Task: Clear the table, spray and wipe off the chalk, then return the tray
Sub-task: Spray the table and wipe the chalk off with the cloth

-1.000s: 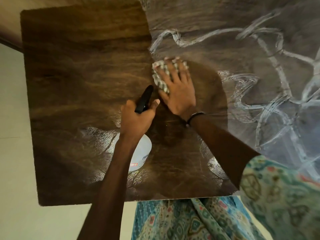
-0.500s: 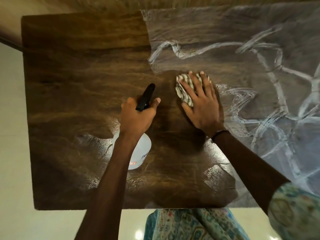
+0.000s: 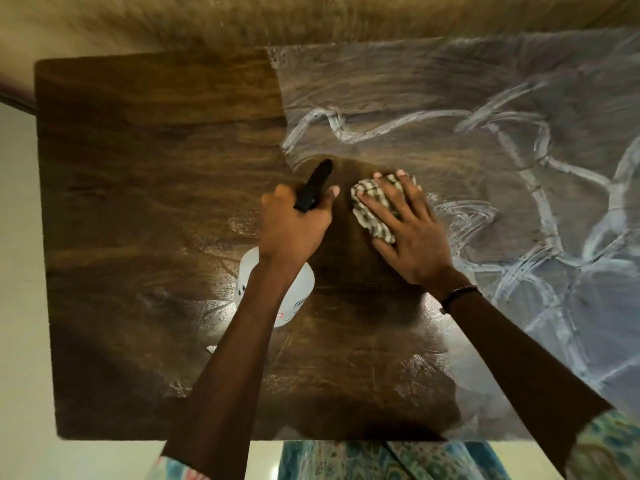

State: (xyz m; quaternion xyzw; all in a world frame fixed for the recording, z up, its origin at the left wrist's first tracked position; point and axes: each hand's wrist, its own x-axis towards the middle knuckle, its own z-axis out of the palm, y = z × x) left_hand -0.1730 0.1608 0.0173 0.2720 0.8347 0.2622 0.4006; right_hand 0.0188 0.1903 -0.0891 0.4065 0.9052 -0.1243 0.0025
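A dark wooden table (image 3: 145, 188) fills the view. White chalk lines and smears (image 3: 519, 188) cover its right half, while the left half is dark and wet. My left hand (image 3: 294, 226) grips the black spray head of a white spray bottle (image 3: 298, 299) that stands on the table below my wrist. My right hand (image 3: 408, 233) lies flat with spread fingers on a checked cloth (image 3: 372, 209), pressing it to the table at the edge of the chalked area.
The table's left edge and near edge border a pale floor (image 3: 20, 306). A beige wall (image 3: 173, 22) runs behind the far edge. Patterned blue-green clothing (image 3: 381, 459) shows below the near edge.
My right hand slid the cloth to the right and down, then a little back to the left. The left hand kept its hold on the bottle. The camera view shifted.
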